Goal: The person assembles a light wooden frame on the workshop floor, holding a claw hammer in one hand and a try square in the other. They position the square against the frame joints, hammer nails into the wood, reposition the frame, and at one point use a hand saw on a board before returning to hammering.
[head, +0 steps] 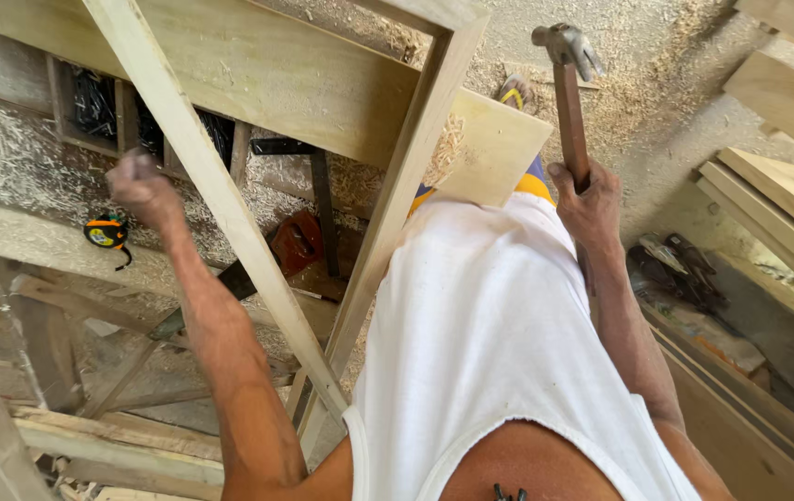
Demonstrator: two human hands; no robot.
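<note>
The right hand (587, 199) is raised in front of the body, wrist bent back, its fingers wrapped tightly round the lower part of a claw hammer (568, 97). The hammer has a dark brown wooden handle and a dull grey steel head; its long axis runs nearly straight up the view, tilted slightly left at the top, with the head uppermost, the striking face to the left and the claw curving to the right. It hangs in the air above the sawdust-covered floor (666, 93), well apart from any wood.

The left arm stretches forward and to the left, elbow low and forearm rising to the left hand (142, 186), which is balled into a fist beside a pale slanting wooden rail (211, 195); motion blur hides whether the fingers pinch anything.

That rail and a second pale rail (397, 195) are smooth planed strips that converge toward the person's waist in a narrow V. Behind them lies a broad, flat light-coloured board (276, 70) with visible grain. A yellow and black tape measure (106, 232) sits on the shavings-strewn desk (7, 158) just below the left hand. Stacked planks (787, 195) lie at the right.
</note>
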